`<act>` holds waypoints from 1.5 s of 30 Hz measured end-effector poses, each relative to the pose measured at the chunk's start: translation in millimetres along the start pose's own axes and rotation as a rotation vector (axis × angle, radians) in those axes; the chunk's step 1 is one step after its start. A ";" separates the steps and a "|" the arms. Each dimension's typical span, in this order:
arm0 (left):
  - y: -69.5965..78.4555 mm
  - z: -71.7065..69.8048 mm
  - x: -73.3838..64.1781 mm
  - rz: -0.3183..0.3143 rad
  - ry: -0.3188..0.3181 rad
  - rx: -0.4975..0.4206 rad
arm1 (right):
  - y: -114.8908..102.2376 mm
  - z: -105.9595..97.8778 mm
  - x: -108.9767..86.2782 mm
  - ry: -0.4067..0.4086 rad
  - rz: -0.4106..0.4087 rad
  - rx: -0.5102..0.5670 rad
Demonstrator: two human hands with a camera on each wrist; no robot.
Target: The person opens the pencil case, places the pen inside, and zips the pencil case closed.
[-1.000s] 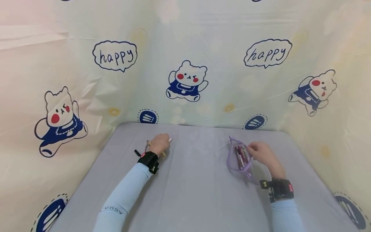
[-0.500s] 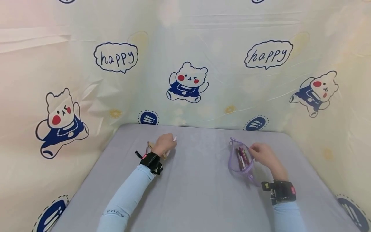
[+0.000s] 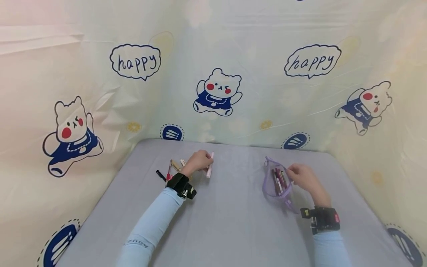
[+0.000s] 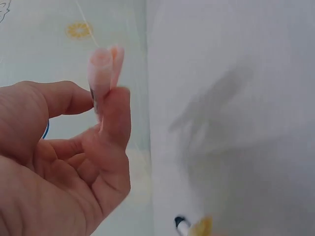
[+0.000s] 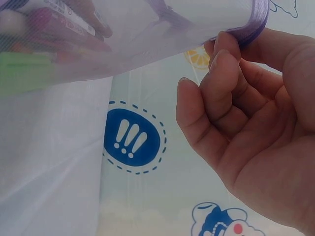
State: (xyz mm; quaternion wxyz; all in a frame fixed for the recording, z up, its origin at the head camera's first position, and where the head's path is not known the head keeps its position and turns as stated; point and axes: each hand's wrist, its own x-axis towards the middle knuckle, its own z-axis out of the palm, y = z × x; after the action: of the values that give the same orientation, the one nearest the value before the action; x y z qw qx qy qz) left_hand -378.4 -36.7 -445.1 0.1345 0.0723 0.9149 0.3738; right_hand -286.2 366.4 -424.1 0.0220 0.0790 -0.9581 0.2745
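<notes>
My left hand (image 3: 197,162) pinches a pale pink pen (image 3: 209,172) between thumb and fingers, raised over the back left of the table. In the left wrist view, the end of this pen (image 4: 100,66) and its clip point up past the fingertips. On the right, a purple mesh pencil case (image 3: 263,185) lies with its mouth spread. Several pens (image 3: 279,181) are inside it. My right hand (image 3: 303,178) pinches its purple edge. Through the mesh in the right wrist view show a light green pen (image 5: 24,69) and darker ones.
Beside my left wrist lie a black pen (image 3: 160,175), a red one (image 3: 168,173), a tan stick-like item (image 3: 175,165) and a white-ended pen (image 3: 182,162), partly hidden by the hand. The grey-covered table (image 3: 233,222) meets a printed cloth backdrop (image 3: 217,37) behind.
My left hand has moved right, away from the loose pens, carrying the pink pen, which now shows more fully. My right hand keeps its grip on the pencil case in about the same spot.
</notes>
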 end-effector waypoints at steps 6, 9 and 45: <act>7.8 12.4 1.3 -0.001 -0.050 -0.131 | 0.3 -1.8 -0.1 0.001 0.001 -0.009; 11.9 20.1 2.8 -0.012 -0.074 -0.224 | -0.6 -2.2 -1.1 0.004 0.002 -0.015; 73.1 107.5 6.0 0.056 -0.187 -0.410 | -5.3 -0.6 -0.8 -0.005 -0.003 -0.016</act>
State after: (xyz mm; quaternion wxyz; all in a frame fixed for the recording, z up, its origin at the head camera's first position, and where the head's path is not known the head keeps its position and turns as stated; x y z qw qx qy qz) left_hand -349.6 88.0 -468.4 0.2203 0.1031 0.8008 0.5473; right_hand -284.6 362.4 -420.8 0.0206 0.0807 -0.9602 0.2666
